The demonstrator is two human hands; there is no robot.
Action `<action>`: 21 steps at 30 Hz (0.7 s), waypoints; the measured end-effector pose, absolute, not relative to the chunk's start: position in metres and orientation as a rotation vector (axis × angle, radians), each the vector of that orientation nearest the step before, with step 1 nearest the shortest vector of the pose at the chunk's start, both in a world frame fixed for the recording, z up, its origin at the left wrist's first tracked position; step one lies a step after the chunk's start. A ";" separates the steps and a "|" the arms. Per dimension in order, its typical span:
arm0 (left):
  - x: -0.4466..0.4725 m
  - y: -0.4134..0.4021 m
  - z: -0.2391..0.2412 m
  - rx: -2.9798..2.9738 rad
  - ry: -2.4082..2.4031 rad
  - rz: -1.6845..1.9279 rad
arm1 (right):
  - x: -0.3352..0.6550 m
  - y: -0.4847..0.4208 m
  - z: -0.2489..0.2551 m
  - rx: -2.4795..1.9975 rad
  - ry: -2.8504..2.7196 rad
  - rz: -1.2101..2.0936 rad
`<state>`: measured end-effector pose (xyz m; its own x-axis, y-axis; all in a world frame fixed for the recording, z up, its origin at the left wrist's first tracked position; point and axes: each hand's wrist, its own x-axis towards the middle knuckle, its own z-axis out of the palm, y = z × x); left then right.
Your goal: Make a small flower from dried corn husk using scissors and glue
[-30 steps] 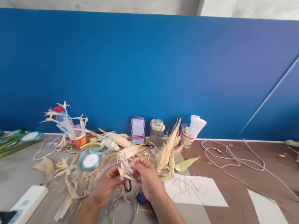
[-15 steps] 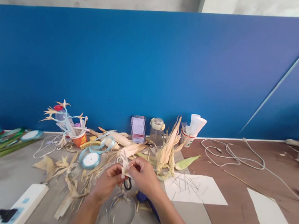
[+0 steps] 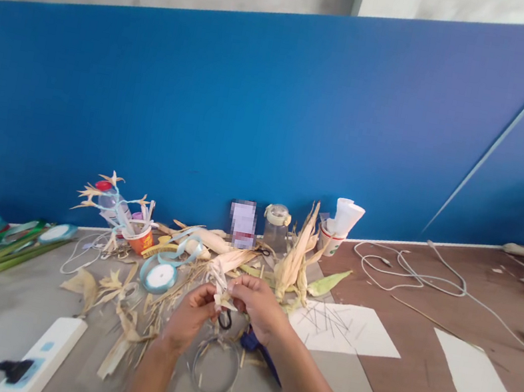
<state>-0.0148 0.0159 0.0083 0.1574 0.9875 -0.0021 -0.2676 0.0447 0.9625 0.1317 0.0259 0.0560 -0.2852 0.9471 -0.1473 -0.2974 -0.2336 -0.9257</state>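
Note:
Between my two hands is a small pale piece of corn husk [image 3: 222,298], pinched from both sides above the table. My left hand [image 3: 193,315] has its fingers closed on the husk's left and lower part. From the right, my right hand [image 3: 256,303] grips it with thumb and fingertips. Black scissor handles [image 3: 224,319] show just under the hands. Nearer to me lies a coil of grey wire [image 3: 215,368]. A blue tool [image 3: 251,341] with a dark cord is partly hidden by my right forearm.
Blue ribbon on a spool [image 3: 160,277] and husk scraps [image 3: 124,327] lie to the left, near a white power strip [image 3: 43,357]. Dried husks [image 3: 298,263] stand behind. Thin wires rest on white paper [image 3: 381,339]. A white cable [image 3: 410,273] sprawls at right.
Both hands keep their pinch on the corn husk; the right hand's fingers have shifted slightly and the husk has turned a little. The view has moved only slightly.

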 end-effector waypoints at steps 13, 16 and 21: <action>-0.017 0.018 0.008 1.014 0.985 1.254 | 0.141 0.032 0.052 -1.016 -1.163 1.529; -0.017 0.018 0.009 1.011 1.008 1.247 | 0.140 0.030 0.052 -1.003 -1.299 1.520; -0.015 0.016 0.013 0.990 0.959 1.246 | 0.138 0.033 0.047 -1.065 -1.410 1.272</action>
<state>-0.0146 0.0159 0.0128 0.0805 0.9961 -0.0365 -0.2903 0.0584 0.9552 0.1382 0.0328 0.0474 -0.1943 0.9774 0.0836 0.0175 0.0887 -0.9959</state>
